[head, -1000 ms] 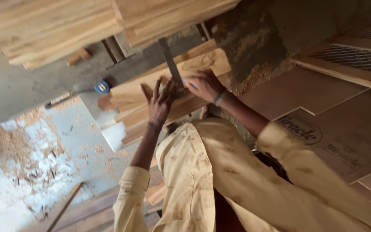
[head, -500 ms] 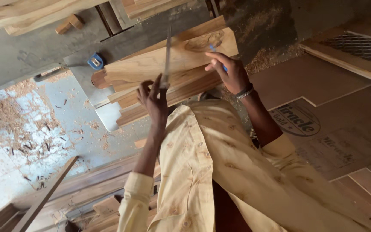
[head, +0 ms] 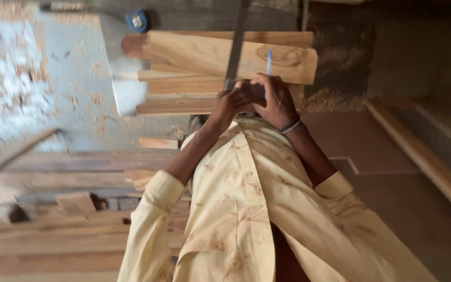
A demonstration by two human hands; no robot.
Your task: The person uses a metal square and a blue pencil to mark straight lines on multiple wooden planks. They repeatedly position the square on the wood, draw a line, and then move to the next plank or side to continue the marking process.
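Note:
A light wooden plank (head: pixel 194 55) with a dark knot lies on top of a stack of planks (head: pixel 184 99). A metal try square (head: pixel 236 47) stands across it, its blade running to the far edge. My left hand (head: pixel 229 103) is closed around the square's stock at the plank's near edge. My right hand (head: pixel 276 99), with a bracelet at the wrist, sits right beside it, touching it. It holds a blue pen (head: pixel 269 61) whose tip points up over the plank near the knot.
A blue tape measure (head: pixel 137 20) lies on the grey surface beyond the planks. Sawdust covers the floor (head: pixel 22 78) at the left. More boards (head: pixel 63 230) are stacked at lower left. Brown sheet boards (head: pixel 403 172) and a wooden frame (head: pixel 429 156) lie at the right.
My two hands have come together at the square's stock. The right hand with the pen moved back from the knot to the plank's near edge. The view has swung and the planks look level.

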